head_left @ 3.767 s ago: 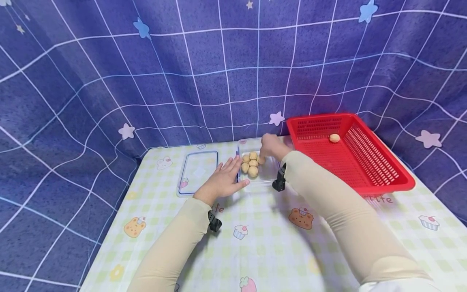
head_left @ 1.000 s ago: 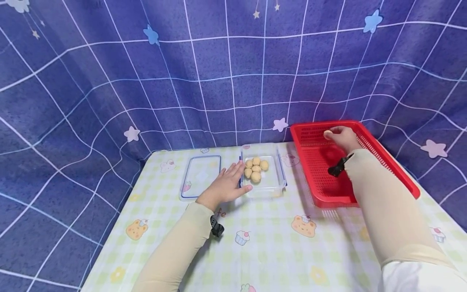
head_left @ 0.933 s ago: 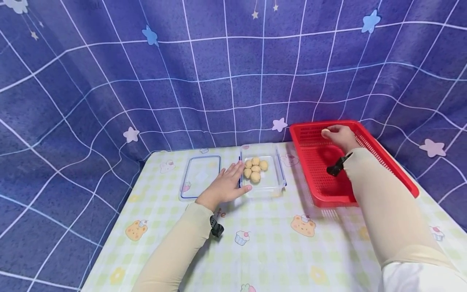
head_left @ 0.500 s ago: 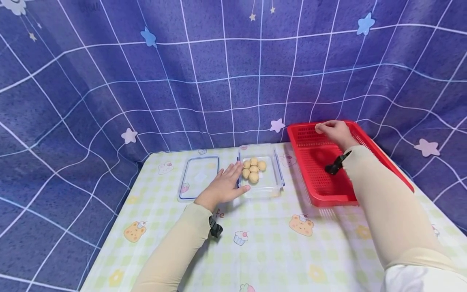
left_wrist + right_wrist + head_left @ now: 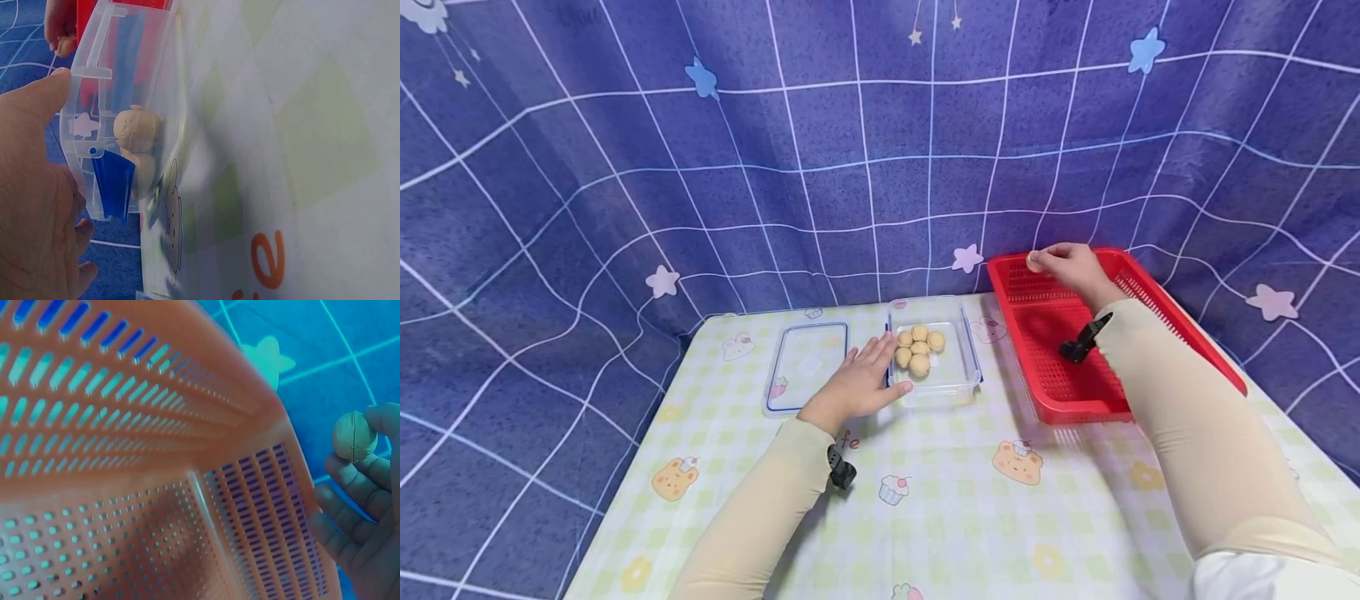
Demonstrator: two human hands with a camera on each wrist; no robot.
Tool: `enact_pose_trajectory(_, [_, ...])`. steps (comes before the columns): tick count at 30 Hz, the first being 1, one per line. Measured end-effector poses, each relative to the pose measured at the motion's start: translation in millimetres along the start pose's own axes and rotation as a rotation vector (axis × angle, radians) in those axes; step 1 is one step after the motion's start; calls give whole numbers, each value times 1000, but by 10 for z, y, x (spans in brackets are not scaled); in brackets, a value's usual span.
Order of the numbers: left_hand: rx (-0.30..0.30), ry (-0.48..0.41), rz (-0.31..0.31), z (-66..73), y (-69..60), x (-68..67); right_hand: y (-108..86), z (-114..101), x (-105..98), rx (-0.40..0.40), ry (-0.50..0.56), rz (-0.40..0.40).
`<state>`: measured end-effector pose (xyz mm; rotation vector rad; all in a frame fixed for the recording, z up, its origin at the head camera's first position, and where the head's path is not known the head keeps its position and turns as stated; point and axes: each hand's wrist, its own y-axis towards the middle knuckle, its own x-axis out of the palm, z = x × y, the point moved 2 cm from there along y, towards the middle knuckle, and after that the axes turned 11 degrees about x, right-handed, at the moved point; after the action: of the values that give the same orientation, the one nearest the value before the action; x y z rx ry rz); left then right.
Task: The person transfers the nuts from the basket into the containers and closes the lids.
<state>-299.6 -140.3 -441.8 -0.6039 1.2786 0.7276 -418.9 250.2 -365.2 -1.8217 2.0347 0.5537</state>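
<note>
My right hand [image 5: 1078,271] pinches a walnut [image 5: 354,437] between thumb and fingertips, above the back left part of the red basket [image 5: 1052,408]. A seam runs down the walnut's shell in the right wrist view. With fingers spread straight, my left hand [image 5: 857,383] touches the left side of a clear plastic container [image 5: 955,367]. Several walnuts [image 5: 919,350] sit clustered in that container's left half. A blue clip [image 5: 115,184] hangs from the container's side in the left wrist view, near the left hand's fingers.
The container's lid [image 5: 808,367], clear with a blue seal, lies on the table left of the left hand. A checked cloth [image 5: 955,517] covers the table. Behind it hangs a blue curtain [image 5: 820,192] with white grid lines.
Earlier my right hand was in the container; then it was at the basket, holding the basket's single walnut. Over the last second it has carried that walnut left. The left hand stays put.
</note>
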Motion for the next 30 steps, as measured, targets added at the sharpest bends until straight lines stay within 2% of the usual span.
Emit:
enact_pose_trajectory(7, [5,6,5,0,3,-7,-25,-93,70,-11,-19,-12])
enact_pose_trajectory(13, [7,-2,10,4,-5,-2,-67,-184,131,-2,14,-24])
enact_pose_trajectory(24, [5,-8,9,-3,-12,3,-198,-354,306,-35,16,-31])
enact_pose_trajectory(30, [1,-4,1,-17,0,12,-254,-448,419,-48,-21,-30])
